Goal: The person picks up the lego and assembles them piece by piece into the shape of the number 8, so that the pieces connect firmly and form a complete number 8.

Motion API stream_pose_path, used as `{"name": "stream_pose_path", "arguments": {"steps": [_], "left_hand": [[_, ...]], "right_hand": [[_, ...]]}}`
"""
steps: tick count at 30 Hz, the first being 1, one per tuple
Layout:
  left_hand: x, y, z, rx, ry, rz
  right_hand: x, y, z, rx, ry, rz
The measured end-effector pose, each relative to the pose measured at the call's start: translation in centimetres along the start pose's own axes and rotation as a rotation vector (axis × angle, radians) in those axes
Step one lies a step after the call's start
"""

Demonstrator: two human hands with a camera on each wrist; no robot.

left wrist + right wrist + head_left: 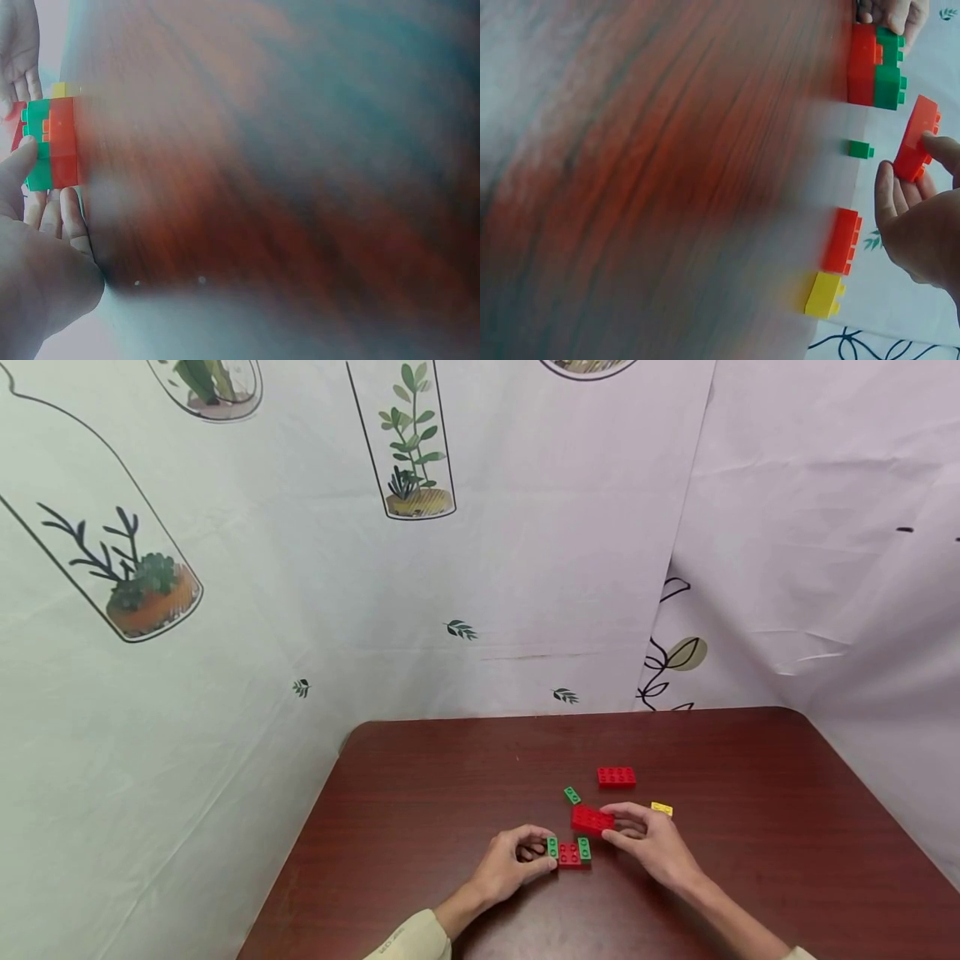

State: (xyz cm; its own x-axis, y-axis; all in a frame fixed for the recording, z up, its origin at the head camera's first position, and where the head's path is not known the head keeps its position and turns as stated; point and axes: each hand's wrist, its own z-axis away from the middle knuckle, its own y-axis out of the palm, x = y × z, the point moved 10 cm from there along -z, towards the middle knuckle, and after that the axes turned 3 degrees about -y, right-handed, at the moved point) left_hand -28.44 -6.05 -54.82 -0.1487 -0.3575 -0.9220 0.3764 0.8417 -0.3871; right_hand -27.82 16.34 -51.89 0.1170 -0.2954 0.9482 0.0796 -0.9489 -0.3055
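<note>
A red toy building brick (574,860) with studs lies on the table, bearing a green brick (552,845) at its left end and another green brick (584,849) at its right end. My left hand (501,867) pinches the left end of this stack between thumb and fingers. Red studs show between the two green bricks. Just behind and to the right, my right hand (660,853) grips a second red brick (590,821) by its right end. In the right wrist view that brick (916,139) is raised off the table and tilted, its studs beside the thumb.
Behind the held brick lie a small green brick (572,795) and a longer red brick (616,777). A yellow brick (662,808) sits beyond the right hand, partly hidden by it. The dark red wooden table (420,777) meets plant-printed cloth (510,585) at its back and sides.
</note>
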Motion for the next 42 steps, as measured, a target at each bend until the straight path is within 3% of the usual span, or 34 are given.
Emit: {"name": "stream_pose_path", "arguments": {"steps": [12, 42], "left_hand": [[0.0, 0.0, 0.0, -0.001, 0.003, 0.01], [0.2, -0.1, -0.1, -0.005, -0.024, -0.009]], "right_hand": [[0.9, 2.0, 0.4, 0.108, -0.066, -0.082], [1.6, 4.1, 0.7, 0.165, -0.136, -0.13]]}}
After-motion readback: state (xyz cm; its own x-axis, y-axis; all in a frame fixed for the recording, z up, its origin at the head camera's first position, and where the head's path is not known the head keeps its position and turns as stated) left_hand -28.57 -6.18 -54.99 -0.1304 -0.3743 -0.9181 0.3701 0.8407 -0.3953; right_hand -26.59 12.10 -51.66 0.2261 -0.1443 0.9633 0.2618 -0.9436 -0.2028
